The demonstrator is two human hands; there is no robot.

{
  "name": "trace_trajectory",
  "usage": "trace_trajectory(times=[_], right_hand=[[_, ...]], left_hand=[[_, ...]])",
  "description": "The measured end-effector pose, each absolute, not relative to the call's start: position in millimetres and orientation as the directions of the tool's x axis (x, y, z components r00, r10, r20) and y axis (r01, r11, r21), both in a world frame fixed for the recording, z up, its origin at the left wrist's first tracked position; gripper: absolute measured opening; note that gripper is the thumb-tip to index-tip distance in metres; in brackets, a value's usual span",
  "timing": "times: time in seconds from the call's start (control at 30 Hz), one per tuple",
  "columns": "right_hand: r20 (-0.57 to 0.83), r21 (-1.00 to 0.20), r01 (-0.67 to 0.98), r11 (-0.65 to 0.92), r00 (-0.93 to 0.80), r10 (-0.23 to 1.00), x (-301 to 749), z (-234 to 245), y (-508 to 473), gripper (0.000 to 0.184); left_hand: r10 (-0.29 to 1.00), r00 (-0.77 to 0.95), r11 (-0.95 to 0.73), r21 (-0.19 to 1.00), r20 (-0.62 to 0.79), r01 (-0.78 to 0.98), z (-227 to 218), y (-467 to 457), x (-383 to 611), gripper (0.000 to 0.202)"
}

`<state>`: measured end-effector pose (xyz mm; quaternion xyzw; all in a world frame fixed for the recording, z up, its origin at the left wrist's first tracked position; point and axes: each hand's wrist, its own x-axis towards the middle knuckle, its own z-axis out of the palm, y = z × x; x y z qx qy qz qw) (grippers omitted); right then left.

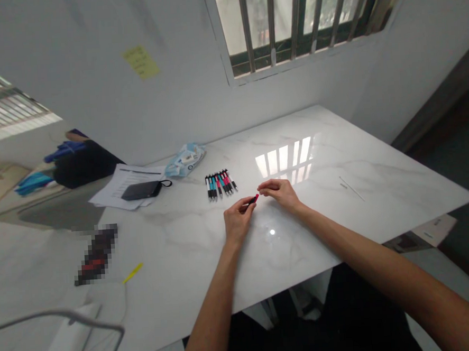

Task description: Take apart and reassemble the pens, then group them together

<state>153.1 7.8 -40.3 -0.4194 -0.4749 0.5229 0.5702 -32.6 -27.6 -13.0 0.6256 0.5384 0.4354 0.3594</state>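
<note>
My left hand [237,220] is closed round a short red and black pen part [254,199], its red end pointing up toward my right hand. My right hand [281,193] is pinched just past that end; what its fingertips hold, if anything, is too small to make out. Beyond my left hand, several pens [220,185] lie side by side in a row, with white, teal and red barrels and black grips. Off to the right of my right hand, a thin white stick [352,188] lies on the table beside a tiny slim piece [343,186].
The white marbled table [176,269] meets the wall below a barred window. At the left are a black pouch-like item [142,190] on papers [108,196], a blue-white soft pack [186,160], a yellow strip [133,273] and a grey cable [60,313].
</note>
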Motion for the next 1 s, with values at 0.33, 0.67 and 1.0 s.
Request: trace_trajectory(times=[0.33, 0.67, 1.0], right_hand=[[0.139, -0.980, -0.160, 0.120, -0.115, 0.984, 149, -37, 2, 0.029], [0.394, -0.855, 0.445, 0.266, 0.223, 0.892, 244, -2, -27, 0.037], [0.355, -0.495, 0.832, -0.250, 0.456, 0.816, 394, -64, -123, 0.052]], left_hand=[[0.994, 0.056, -0.103, 0.952, 0.090, 0.290, -14, -28, -31, 0.032], [0.999, -0.006, -0.048, 0.997, 0.049, 0.056, -16, -17, -37, 0.046], [0.999, -0.023, -0.036, 0.999, 0.036, -0.006, -18, -16, -35, 0.045]])
